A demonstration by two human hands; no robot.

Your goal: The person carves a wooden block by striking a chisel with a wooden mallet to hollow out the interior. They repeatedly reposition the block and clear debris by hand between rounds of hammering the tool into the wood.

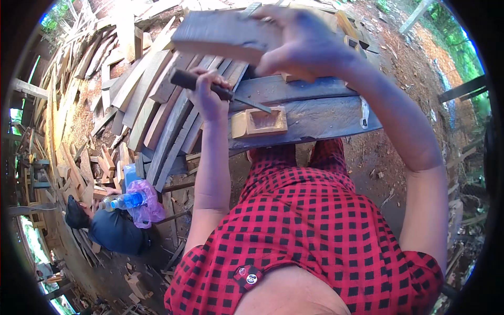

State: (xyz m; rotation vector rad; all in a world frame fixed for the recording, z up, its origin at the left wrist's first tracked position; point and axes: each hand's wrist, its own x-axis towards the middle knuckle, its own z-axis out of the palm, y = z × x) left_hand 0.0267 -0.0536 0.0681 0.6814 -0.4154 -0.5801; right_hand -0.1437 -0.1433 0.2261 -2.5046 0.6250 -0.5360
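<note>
My left hand (211,93) is closed round the dark handle of a chisel (252,105). The chisel's blade slants down to the right, its tip at a small wooden block (240,125) with a rectangular hollow cut in it. That block lies on a thick dark plank bench (315,118) in front of me. Raised above the bench, my right hand (310,44) grips one end of a chunky wooden block (226,34), which reaches left over the chisel handle. The right hand is slightly blurred.
Stacked boards (152,94) fill the left side beside the bench. At lower left a person in a dark shirt (118,231) crouches near a pink plastic bag (147,205) and a plastic bottle (128,200). A small white object (364,113) lies at the bench's right end.
</note>
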